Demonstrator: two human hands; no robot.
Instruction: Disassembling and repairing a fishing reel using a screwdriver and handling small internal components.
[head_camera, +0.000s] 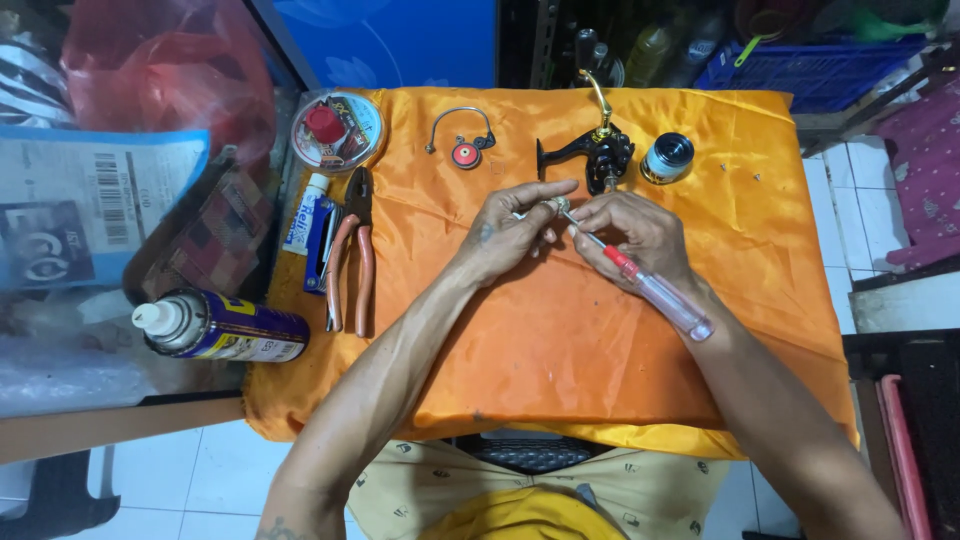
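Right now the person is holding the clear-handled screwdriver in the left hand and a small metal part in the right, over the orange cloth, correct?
Not quite: the hands are swapped. The head view shows the right hand holding the clear-handled screwdriver and the left hand pinching the small metal part, both over the orange cloth.

Small tabletop (760, 330) draped in shiny orange cloth, creased, hanging over the near edge. White tiled floor (200, 480) below, grey grout lines; more tile at the right (845, 190). Blue panel (400, 40) stands behind the far edge. Dark shelving (545, 40) beside it, bottles on it in shadow. Blue plastic crate (820, 70) at the far right. Red plastic bag (170, 70) and clear wrapping piled at the left on a glass-topped counter (120, 400). Purple patterned fabric (925, 170) at the right edge. Light even, bright, soft shadows.
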